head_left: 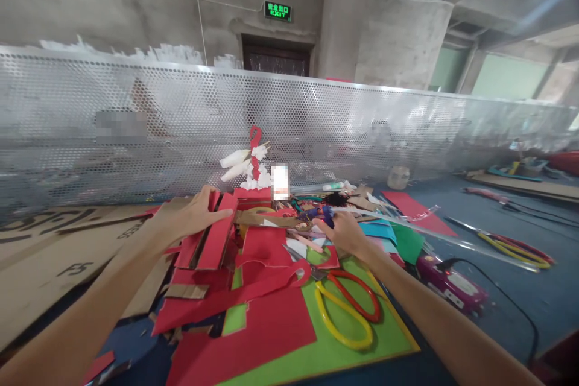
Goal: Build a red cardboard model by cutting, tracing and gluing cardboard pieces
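My left hand point(199, 216) is closed on a red cardboard piece point(218, 232), thumb on its near face and fingers over the top edge. In my right hand point(347, 234) is a blue hot glue gun point(322, 213), its nozzle toward the left. A long clear glue stick point(434, 236) runs out from behind it to the right. Between the hands lies a brown cardboard strip point(266, 218) beside more red card. Scissors with yellow and orange handles point(346, 313) rest below on a green sheet point(389, 338).
Brown cardboard point(90, 247) covers the left side. A perforated metal screen point(181, 126) stands behind, with white paper flowers point(239, 163) before it. To the right are a purple power strip point(450, 286) with a black cord, a second pair of scissors point(511, 247) and a jar point(398, 177).
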Demonstrator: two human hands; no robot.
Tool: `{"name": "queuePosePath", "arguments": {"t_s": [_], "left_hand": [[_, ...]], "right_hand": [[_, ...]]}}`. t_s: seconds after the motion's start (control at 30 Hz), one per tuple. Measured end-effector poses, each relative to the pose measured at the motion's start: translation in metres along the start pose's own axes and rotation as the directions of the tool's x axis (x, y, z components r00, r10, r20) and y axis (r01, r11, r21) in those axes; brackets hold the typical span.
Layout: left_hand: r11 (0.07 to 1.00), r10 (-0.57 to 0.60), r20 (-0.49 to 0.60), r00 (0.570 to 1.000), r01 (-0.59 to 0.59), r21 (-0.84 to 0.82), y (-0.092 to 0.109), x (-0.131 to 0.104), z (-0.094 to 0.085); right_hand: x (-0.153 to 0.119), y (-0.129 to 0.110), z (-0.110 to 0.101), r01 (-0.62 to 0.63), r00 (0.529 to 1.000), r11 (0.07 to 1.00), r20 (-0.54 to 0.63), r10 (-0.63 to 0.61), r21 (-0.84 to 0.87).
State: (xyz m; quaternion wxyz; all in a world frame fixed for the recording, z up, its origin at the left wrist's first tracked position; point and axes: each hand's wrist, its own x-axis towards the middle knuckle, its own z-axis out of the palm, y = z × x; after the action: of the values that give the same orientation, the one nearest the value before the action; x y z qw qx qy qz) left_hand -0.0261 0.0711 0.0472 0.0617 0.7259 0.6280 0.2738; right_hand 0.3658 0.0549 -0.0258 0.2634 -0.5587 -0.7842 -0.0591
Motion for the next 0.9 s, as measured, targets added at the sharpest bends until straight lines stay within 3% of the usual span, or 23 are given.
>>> {"name": "queuePosePath", "arguments": {"t_s": [0.13,0.37,0.6,0.77,0.9], "left_hand": [[0.994,-0.013,0.041,0.999,0.009,0.108,0.009,-0.004,-0.001],[0.998,0.043,0.082,0.996,-0.046,0.031,-0.005,0.001,0.006],[0.999,0.011,0.040,0.999,-0.013,0.045,-0.001,-0.002,0.003],[0.997,0.057,0.010,0.998,-0.057,0.042,-0.003,-0.002,0.005],[0.998,0.027,0.032,0.999,-0.028,0.050,-0.004,-0.003,0.005]], "right_hand": [[-0.001,-0.011,0.003,0.036,0.999,0.999,0.034,-0.036,0.009],[0.000,-0.010,0.002,0.028,1.000,0.999,0.009,-0.028,-0.017],[-0.001,-0.021,0.003,0.027,0.998,1.000,0.050,-0.026,-0.014],[0.001,-0.020,0.001,0.009,1.000,0.999,0.010,-0.009,-0.053],[0.006,-0.035,0.002,0.045,0.999,0.997,0.026,-0.044,-0.068]]}}
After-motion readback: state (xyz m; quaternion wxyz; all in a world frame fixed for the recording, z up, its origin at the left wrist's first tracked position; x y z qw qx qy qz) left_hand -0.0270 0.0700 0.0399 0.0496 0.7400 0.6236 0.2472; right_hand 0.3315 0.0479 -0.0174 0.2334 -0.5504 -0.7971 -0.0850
